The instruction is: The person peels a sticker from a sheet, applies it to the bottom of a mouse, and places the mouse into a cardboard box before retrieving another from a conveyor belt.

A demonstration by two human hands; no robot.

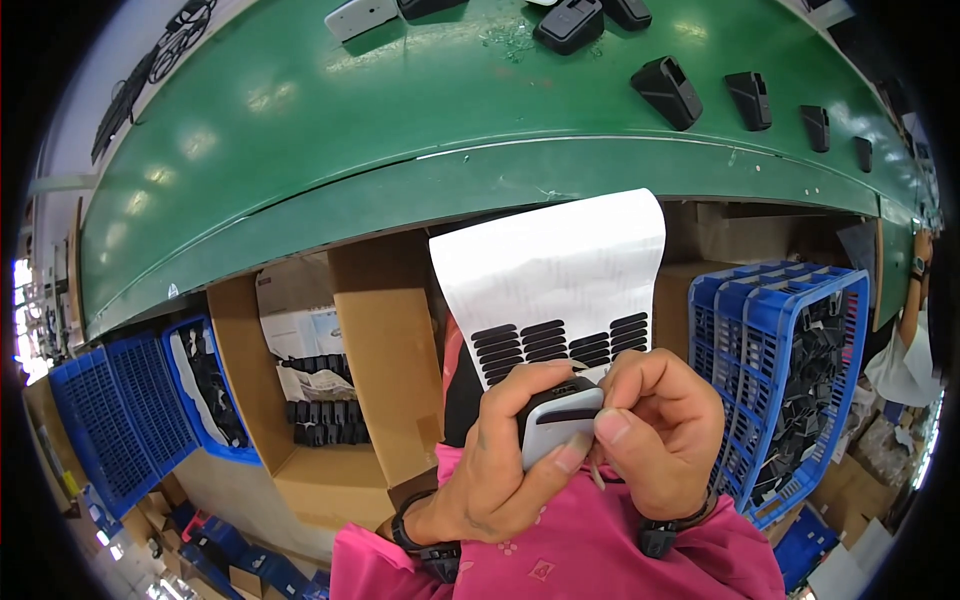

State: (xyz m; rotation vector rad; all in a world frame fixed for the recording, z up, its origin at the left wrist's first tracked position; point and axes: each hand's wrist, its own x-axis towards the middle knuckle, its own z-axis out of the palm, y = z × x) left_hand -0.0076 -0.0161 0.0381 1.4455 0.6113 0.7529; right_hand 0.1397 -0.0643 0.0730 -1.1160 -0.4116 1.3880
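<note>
My left hand (490, 475) is wrapped around a small device with a black body and a pale grey face (548, 443). A dark strip runs across that face, and my left thumb presses on it just below. At the device's right edge, my right hand (668, 440) is closed in a pinch. What its fingertips hold, if anything, is hidden. Just beyond both hands hangs a white sheet (550, 255) with rows of black oval stickers (545, 340) on its nearer part. The hands partly cover its near edge.
The green workbench (300, 130) spans the far side, with several black wedge-shaped housings (667, 92) on it. An open cardboard box (385, 350) holding black parts stands left. A blue crate (745, 385) of black parts stands right. Another person's arm (912, 300) shows far right.
</note>
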